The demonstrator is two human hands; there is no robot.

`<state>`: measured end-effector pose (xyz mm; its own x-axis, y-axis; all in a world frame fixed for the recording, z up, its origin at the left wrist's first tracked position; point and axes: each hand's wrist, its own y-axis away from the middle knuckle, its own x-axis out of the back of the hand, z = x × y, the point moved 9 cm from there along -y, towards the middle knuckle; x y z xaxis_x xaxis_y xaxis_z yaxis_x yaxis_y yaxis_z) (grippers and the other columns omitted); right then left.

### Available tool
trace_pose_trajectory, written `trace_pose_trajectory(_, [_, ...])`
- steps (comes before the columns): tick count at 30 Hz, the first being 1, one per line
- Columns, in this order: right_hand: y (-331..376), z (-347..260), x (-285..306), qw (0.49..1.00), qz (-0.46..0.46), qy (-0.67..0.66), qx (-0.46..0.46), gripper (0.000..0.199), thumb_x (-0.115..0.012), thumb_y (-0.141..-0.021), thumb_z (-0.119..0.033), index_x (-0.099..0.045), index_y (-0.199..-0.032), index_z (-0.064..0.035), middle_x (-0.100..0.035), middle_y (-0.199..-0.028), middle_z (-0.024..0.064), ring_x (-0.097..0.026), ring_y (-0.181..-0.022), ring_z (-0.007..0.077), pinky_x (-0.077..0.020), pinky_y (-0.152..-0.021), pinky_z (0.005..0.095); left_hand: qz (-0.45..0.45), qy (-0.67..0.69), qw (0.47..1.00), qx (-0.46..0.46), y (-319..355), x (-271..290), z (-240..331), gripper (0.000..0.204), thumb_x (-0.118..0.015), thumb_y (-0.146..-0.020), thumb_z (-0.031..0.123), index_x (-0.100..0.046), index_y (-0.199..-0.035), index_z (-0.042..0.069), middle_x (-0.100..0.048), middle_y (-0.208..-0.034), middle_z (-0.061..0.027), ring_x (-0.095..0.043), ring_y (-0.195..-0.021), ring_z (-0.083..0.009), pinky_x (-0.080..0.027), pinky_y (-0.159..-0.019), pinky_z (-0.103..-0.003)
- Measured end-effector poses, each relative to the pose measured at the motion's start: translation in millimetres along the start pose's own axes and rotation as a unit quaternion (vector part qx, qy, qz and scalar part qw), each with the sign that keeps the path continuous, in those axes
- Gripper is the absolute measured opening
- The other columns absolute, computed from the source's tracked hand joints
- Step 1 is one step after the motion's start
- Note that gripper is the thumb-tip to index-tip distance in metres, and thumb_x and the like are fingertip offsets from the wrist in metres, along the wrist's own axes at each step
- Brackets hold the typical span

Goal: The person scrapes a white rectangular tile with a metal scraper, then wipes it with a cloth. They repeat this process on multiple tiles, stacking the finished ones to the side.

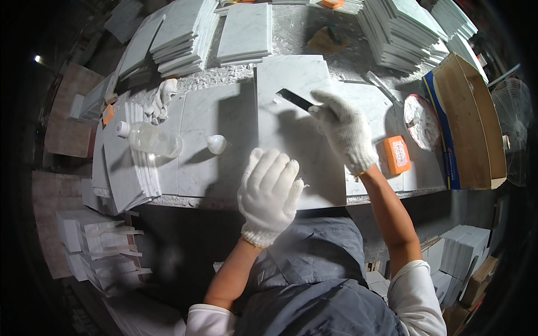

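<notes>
A large white marble tile lies flat on the workbench in front of me. My left hand, in a white knit glove, rests flat on the tile's near edge with fingers spread. My right hand, also gloved, grips a dark flat scraper blade and presses its tip on the far part of the tile.
A plastic bottle lies on its side at the left, a small white cap-like piece beside it. An orange block and a round dish of white paste sit right. Tile stacks line the back; cardboard box far right.
</notes>
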<state>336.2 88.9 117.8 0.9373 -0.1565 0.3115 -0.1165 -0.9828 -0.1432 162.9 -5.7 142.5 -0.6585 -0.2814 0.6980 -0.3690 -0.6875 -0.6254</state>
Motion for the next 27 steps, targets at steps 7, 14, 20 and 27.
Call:
trace_pose_trajectory(7, [17,16,1,0.869,-0.146,-0.441,-0.171,0.047,-0.07,-0.098,-0.029,-0.059,-0.135,-0.0015,-0.064,-0.102,-0.0007,-0.062,-0.085,0.008,-0.0521,-0.065,0.0219,-0.02,-0.028,0.999,0.009,3,-2,0,0.029,-0.066,-0.092,0.023,-0.071,-0.114,0.004,-0.066,-0.12,-0.0132,-0.059,-0.122,-0.0341,-0.043,-0.112,-0.054])
trace_pose_trajectory(14, [11,10,-5,0.873,-0.185,-0.432,-0.127,0.029,-0.068,-0.1,-0.025,-0.063,-0.12,-0.006,-0.065,-0.113,0.0049,-0.065,-0.102,0.0182,-0.0564,-0.083,0.0284,0.0,-0.021,1.0,0.003,3,-1,0,0.03,-0.069,-0.088,0.024,-0.072,-0.109,0.003,-0.066,-0.115,-0.0141,-0.059,-0.119,-0.0358,-0.044,-0.109,-0.057])
trace_pose_trajectory(20, [-1,10,1,0.966,-0.153,-0.168,-0.126,0.044,-0.061,-0.102,-0.02,-0.055,-0.142,-0.0035,-0.066,-0.093,0.0011,-0.061,-0.076,0.0073,-0.0506,-0.063,0.0207,-0.005,-0.021,1.0,0.0,3,-1,0,0.03,-0.068,-0.088,0.025,-0.072,-0.108,0.003,-0.066,-0.117,-0.0147,-0.058,-0.12,-0.0355,-0.044,-0.11,-0.057])
trace_pose_trajectory(27, [-7,-18,-21,0.978,-0.129,0.144,0.078,0.042,-0.064,-0.098,-0.021,-0.061,-0.138,-0.0052,-0.07,-0.088,0.0175,-0.066,-0.074,0.0264,-0.052,-0.069,0.0371,0.003,-0.023,1.0,-0.001,2,0,0,0.029,-0.068,-0.088,0.025,-0.073,-0.106,0.003,-0.066,-0.116,-0.0149,-0.058,-0.12,-0.0346,-0.044,-0.109,-0.057])
